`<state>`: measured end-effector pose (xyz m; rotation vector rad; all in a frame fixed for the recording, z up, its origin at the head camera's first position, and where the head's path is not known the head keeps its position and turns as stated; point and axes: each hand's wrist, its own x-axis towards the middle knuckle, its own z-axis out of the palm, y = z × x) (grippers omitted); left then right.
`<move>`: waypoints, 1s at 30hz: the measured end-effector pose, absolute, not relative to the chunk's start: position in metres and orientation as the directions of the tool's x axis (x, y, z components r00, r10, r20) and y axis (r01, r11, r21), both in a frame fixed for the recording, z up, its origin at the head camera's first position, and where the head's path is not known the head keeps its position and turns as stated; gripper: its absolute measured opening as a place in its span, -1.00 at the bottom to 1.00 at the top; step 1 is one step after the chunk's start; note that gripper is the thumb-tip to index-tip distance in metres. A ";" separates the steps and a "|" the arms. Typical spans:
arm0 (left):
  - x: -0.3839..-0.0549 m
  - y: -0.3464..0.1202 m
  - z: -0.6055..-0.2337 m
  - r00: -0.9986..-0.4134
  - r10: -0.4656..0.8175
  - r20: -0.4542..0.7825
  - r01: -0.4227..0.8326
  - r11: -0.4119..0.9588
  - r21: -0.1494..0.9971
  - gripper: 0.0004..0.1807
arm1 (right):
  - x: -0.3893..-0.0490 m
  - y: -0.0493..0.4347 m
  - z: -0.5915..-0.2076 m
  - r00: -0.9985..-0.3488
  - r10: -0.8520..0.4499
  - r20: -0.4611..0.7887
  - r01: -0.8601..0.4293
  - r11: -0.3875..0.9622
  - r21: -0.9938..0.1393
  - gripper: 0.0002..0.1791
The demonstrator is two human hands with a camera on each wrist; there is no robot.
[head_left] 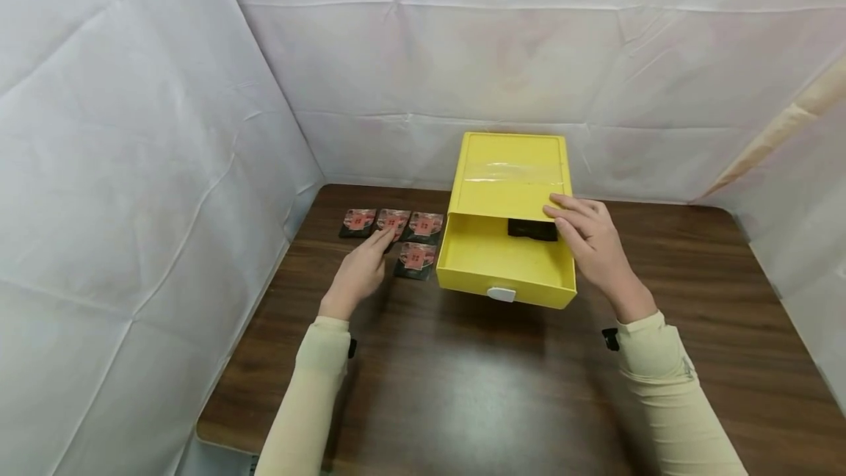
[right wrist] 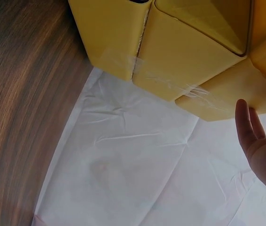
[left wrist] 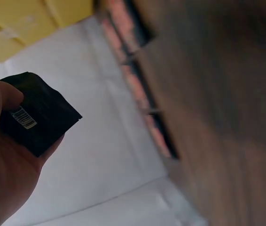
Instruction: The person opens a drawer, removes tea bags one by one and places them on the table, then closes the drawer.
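Note:
My left hand (head_left: 360, 274) pinches a small dark flat packet (left wrist: 41, 115) with a white barcode label, thumb on its face. In the head view that packet is mostly hidden behind the hand. Just beyond the fingers, several packets with red printed fronts (head_left: 359, 220) lie on the table. A yellow box (head_left: 512, 167) stands to the right with its drawer (head_left: 505, 285) pulled out. A black item (head_left: 532, 230) sits inside toward the back right. My right hand (head_left: 595, 244) rests at the box's front right corner, fingers extended over the top edge.
The dark wood table (head_left: 489, 395) has a white sheet (head_left: 502, 65) behind it and another on the left. A white knob (head_left: 501, 294) sticks out from the drawer front. Transparent tape (right wrist: 196, 92) crosses the box's surface.

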<state>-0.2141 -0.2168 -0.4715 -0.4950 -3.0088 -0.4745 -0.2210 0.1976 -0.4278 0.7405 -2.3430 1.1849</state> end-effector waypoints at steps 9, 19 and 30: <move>-0.229 -0.221 -0.497 -0.955 0.297 0.000 0.291 0.937 0.195 -0.43 | -0.222 0.195 -0.428 -0.771 -0.275 0.574 -0.625 0.495 -0.603 -0.67; -0.235 -0.232 -0.517 -0.952 0.298 -0.064 0.287 0.948 0.139 -0.41 | -0.219 0.191 -0.429 -0.761 -0.273 0.588 -0.636 0.491 -0.595 -0.68; -0.236 -0.237 -0.533 -0.942 0.289 -0.169 0.267 0.953 0.142 -0.39 | -0.215 0.192 -0.429 -0.760 -0.269 0.592 -0.637 0.490 -0.595 -0.68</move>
